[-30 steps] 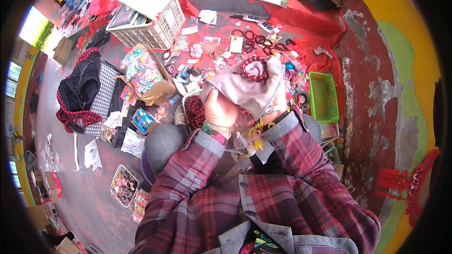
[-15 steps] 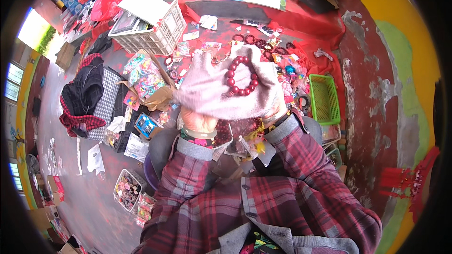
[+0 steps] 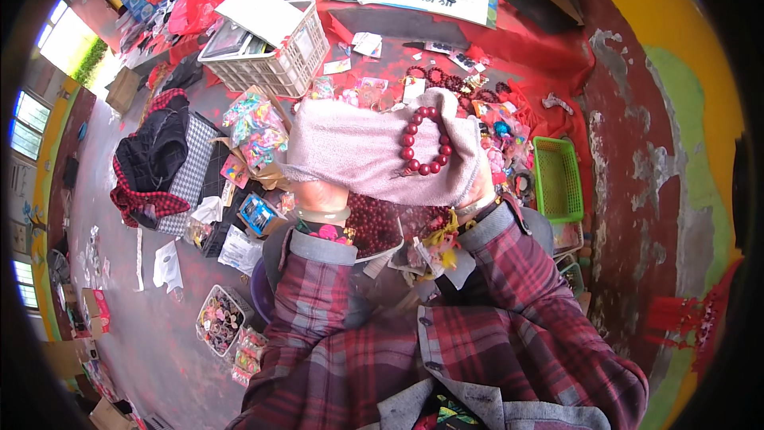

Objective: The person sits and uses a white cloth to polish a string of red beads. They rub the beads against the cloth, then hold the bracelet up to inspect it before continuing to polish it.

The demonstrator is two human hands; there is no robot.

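A pale pink towel-like cloth (image 3: 342,142) is stretched between my two hands above my lap. A bracelet of round dark red beads (image 3: 408,141) lies on its right half in an open loop. My left hand (image 3: 320,197) holds the cloth by its near left part, with the fingers hidden underneath. At the right end, my right hand (image 3: 482,185) grips the cloth, its fingers mostly covered by the folds. Below the cloth, a white container (image 3: 390,254) holds many dark red beaded pieces, partly hidden by the cloth and my left wrist.
More dark red bracelets (image 3: 446,80) lie on the red cover beyond. A white crate (image 3: 290,46) stands far left, a green basket (image 3: 559,179) to the right. Bagged trinkets (image 3: 259,131), a dark jacket (image 3: 155,151) and a small basket of trinkets (image 3: 220,320) are at left.
The cloth is pulled wider and flatter, with my left hand farther left. The bracelet stays on the cloth. More of the red beads below now show, and the whole view has shifted slightly.
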